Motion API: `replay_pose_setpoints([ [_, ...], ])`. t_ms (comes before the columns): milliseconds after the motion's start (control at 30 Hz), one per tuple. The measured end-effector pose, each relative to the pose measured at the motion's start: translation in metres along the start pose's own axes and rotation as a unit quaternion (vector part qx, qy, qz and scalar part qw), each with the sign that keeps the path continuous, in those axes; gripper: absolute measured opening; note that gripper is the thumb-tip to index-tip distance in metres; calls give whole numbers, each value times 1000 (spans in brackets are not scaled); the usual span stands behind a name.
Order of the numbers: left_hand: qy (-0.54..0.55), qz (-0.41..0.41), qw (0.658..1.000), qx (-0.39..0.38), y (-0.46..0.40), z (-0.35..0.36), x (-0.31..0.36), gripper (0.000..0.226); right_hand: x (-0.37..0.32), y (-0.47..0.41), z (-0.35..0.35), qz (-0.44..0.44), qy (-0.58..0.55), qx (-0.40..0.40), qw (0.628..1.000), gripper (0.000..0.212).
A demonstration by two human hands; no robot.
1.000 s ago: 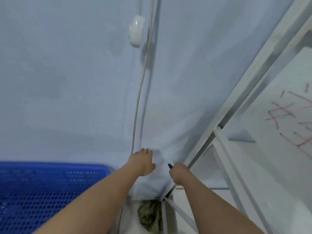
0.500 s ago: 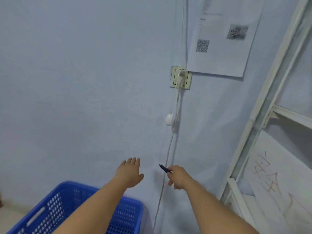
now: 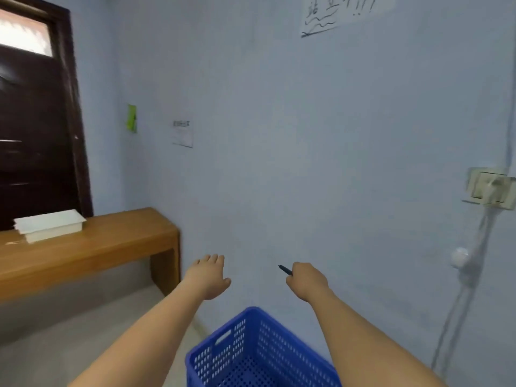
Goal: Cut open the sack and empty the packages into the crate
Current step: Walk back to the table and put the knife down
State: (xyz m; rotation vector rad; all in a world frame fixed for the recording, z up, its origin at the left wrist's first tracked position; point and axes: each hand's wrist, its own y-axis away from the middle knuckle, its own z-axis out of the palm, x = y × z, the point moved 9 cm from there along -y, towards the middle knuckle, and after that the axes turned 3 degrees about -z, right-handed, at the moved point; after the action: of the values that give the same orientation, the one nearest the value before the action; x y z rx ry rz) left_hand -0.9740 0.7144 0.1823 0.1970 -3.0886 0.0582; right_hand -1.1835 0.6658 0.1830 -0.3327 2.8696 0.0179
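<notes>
The right hand (image 3: 307,280) is forming a closed grip around a dark, slim cutting tool (image 3: 285,270), whose tip is projecting up and to the left, away from the body. This hold is probably keeping the point clear of the other arm while the tool is being carried. The left hand (image 3: 208,277) is extending forward with the palm down and the fingers spread, gripping nothing; it appears to be free for taking hold of the sack.

Below and between the forearms, the blue perforated crate (image 3: 259,356) is standing on the floor, near the pale blue wall (image 3: 307,149). Only part of its interior is showing, and no packages are showing in that part. The sack is not in view, so cutting has evidently not begun.

To the left, a wooden counter (image 3: 111,241) is carrying a white lidded box (image 3: 50,224). A wall socket (image 3: 491,188) with a cable is sitting at the right edge.
</notes>
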Motion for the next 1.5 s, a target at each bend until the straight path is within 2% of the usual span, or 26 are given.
replay_pose_setpoints([
  [133, -2, -88, 996, 6, 15, -19, -150, 70, -137, -35, 12, -71, 6, 22, 997, 26],
  [300, 5, -198, 980, 32, 41, -39, -322, 71, -297, -58, 40, -140, 11, 27, 990, 1],
  [433, 7, -250, 968, 24, 60, -37, -418, 71, -391, -78, 66, -178, 3, 28, 984, 17],
  [600, 18, -295, 955, 19, 61, -27, -506, 73, -471, -117, 104, -189, -11, 9, 982, 29],
  [1000, -22, -364, 931, -3, -43, -16, -686, 74, -658, -272, 176, -254, -13, -20, 967, 26],
  [1300, 7, -409, 912, -22, -120, -11, -810, 78, -810, -369, 226, -309, 1, -57, 949, 24],
  [1500, 0, -402, 916, -10, -172, -11, -900, 76, -893, -430, 251, -303, 4, -46, 952, 23],
])
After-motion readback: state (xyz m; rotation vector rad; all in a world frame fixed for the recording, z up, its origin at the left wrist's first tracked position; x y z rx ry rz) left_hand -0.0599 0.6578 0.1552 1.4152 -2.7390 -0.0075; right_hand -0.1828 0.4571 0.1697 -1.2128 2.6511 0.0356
